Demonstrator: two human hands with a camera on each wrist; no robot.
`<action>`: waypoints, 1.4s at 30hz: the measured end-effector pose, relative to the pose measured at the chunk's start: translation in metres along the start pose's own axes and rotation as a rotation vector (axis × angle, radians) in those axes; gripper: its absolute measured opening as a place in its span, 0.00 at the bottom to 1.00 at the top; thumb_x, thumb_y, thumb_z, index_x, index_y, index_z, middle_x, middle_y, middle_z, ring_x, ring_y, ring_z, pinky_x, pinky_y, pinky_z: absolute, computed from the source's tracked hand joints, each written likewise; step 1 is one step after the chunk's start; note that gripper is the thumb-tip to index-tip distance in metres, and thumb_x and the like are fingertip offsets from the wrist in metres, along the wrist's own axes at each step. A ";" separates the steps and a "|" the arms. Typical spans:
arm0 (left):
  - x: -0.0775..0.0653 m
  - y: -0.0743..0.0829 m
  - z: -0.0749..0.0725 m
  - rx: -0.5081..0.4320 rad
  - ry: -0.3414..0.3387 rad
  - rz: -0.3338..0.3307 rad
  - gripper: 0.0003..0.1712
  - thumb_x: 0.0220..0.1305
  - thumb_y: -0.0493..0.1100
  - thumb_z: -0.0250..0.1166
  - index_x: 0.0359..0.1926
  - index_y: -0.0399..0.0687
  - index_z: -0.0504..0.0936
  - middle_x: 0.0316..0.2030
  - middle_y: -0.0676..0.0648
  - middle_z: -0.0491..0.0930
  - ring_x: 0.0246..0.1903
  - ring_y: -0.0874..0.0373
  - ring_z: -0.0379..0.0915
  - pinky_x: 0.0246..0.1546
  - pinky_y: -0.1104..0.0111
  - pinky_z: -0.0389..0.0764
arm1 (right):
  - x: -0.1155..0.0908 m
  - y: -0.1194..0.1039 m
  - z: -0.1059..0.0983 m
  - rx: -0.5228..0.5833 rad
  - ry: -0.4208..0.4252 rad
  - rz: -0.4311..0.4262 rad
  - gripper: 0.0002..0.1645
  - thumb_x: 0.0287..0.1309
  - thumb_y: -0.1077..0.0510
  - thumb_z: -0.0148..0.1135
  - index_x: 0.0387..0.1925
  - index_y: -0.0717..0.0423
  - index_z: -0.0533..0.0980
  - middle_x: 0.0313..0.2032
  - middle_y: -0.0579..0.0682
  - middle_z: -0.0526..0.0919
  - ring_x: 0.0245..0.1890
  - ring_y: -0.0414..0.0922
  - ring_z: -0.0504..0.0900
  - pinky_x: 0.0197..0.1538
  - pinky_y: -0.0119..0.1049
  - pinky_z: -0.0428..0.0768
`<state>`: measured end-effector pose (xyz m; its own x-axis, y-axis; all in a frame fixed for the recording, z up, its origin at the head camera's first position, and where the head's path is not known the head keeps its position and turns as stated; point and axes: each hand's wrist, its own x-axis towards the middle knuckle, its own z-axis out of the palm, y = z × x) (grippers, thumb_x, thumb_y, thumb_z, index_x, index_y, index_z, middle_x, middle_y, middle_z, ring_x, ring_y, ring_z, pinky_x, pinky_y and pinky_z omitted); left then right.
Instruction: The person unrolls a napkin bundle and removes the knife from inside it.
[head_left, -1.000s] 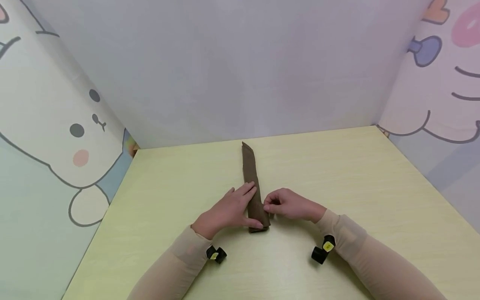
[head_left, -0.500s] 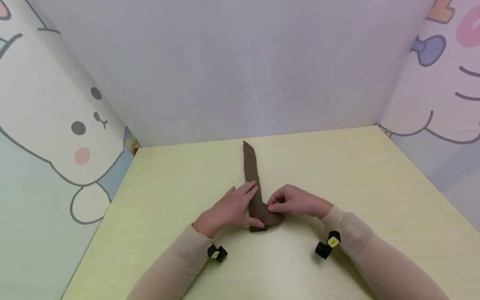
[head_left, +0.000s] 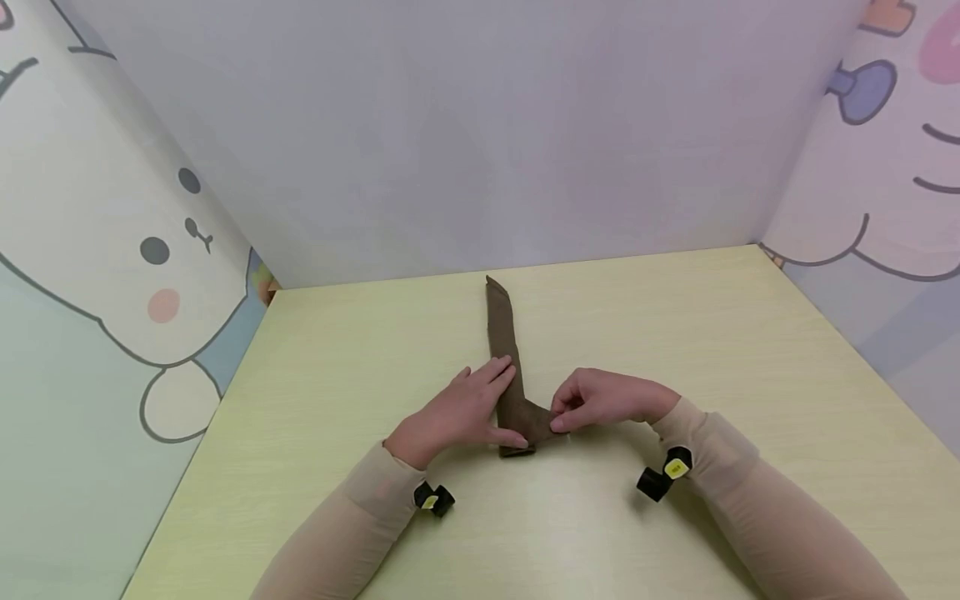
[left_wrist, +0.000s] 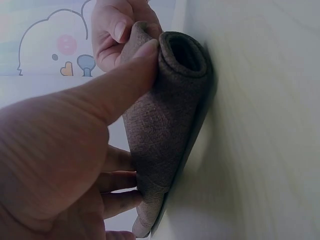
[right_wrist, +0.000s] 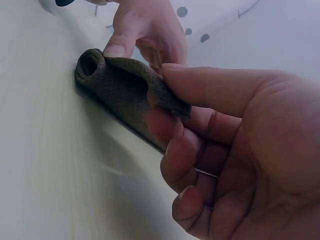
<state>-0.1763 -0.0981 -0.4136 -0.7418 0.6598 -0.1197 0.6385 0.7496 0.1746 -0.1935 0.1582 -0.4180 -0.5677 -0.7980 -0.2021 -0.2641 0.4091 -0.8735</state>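
A brown cloth (head_left: 501, 325), rolled into a long narrow strip, lies lengthwise on the table, its near end showing a hollow roll in both wrist views. My left hand (head_left: 463, 414) rests across the strip, fingers fairly straight, the thumb pressing by the near end. Between thumb and fingers my right hand (head_left: 611, 398) pinches a corner flap of the cloth (right_wrist: 130, 72), drawn out to the right of the roll. In the left wrist view, the left thumb (left_wrist: 132, 75) lies against the rolled cloth (left_wrist: 165, 110).
The pale wooden table (head_left: 360, 342) surrounds the cloth on all sides. A plain light curtain (head_left: 480, 142) stands behind its back edge, with cartoon-printed panels (head_left: 90, 275) at left and right. A black wrist camera (head_left: 663, 475) sits on each sleeve.
My right hand has moved to the right, pulling a corner of the cloth out from the roll into a pointed flap. My left hand has stayed on the strip.
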 end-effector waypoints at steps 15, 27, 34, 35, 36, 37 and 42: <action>0.002 0.000 -0.007 -0.090 0.081 0.078 0.48 0.57 0.68 0.63 0.70 0.44 0.65 0.70 0.45 0.60 0.69 0.51 0.54 0.66 0.58 0.60 | 0.002 -0.001 -0.001 0.006 0.065 -0.021 0.08 0.61 0.52 0.65 0.30 0.50 0.83 0.18 0.41 0.73 0.19 0.36 0.65 0.24 0.28 0.66; 0.002 0.000 -0.010 -0.226 0.277 0.163 0.28 0.66 0.55 0.62 0.57 0.39 0.79 0.47 0.47 0.79 0.45 0.56 0.75 0.47 0.66 0.76 | 0.008 -0.004 0.007 -0.011 0.217 -0.062 0.07 0.63 0.50 0.63 0.32 0.47 0.82 0.21 0.49 0.78 0.17 0.38 0.66 0.20 0.29 0.65; 0.005 -0.003 -0.008 -0.270 0.259 0.166 0.22 0.67 0.52 0.61 0.53 0.40 0.81 0.42 0.50 0.81 0.40 0.60 0.76 0.43 0.69 0.76 | 0.005 -0.029 0.014 -0.053 0.341 -0.111 0.04 0.62 0.60 0.64 0.33 0.56 0.83 0.22 0.53 0.79 0.20 0.36 0.68 0.24 0.28 0.69; 0.005 -0.003 -0.007 -0.289 0.254 0.164 0.21 0.67 0.52 0.61 0.52 0.41 0.82 0.41 0.50 0.81 0.39 0.62 0.76 0.42 0.69 0.77 | 0.004 -0.035 0.015 -0.058 0.356 -0.111 0.04 0.61 0.62 0.64 0.33 0.57 0.83 0.22 0.54 0.79 0.20 0.36 0.68 0.24 0.28 0.68; 0.006 -0.004 -0.007 -0.312 0.249 0.162 0.20 0.67 0.52 0.61 0.51 0.42 0.82 0.41 0.51 0.82 0.38 0.63 0.76 0.41 0.70 0.77 | 0.003 -0.041 0.016 -0.065 0.369 -0.110 0.03 0.61 0.63 0.64 0.33 0.58 0.83 0.23 0.56 0.80 0.21 0.36 0.69 0.25 0.28 0.69; 0.006 -0.005 -0.006 -0.333 0.244 0.159 0.19 0.68 0.51 0.61 0.50 0.43 0.83 0.40 0.52 0.82 0.38 0.64 0.75 0.41 0.71 0.77 | 0.002 -0.045 0.016 -0.064 0.380 -0.113 0.03 0.60 0.63 0.64 0.33 0.58 0.83 0.23 0.56 0.80 0.21 0.36 0.70 0.25 0.28 0.69; 0.008 -0.008 -0.003 -0.452 0.231 0.169 0.14 0.67 0.51 0.62 0.45 0.47 0.85 0.37 0.56 0.83 0.33 0.69 0.75 0.37 0.71 0.79 | 0.008 -0.033 0.018 -0.064 0.420 -0.086 0.03 0.60 0.62 0.65 0.34 0.57 0.83 0.26 0.58 0.83 0.23 0.41 0.76 0.25 0.29 0.71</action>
<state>-0.1881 -0.0984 -0.4130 -0.6944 0.7025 0.1558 0.6391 0.5025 0.5823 -0.1756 0.1310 -0.3990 -0.8063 -0.5862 0.0794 -0.3641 0.3860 -0.8476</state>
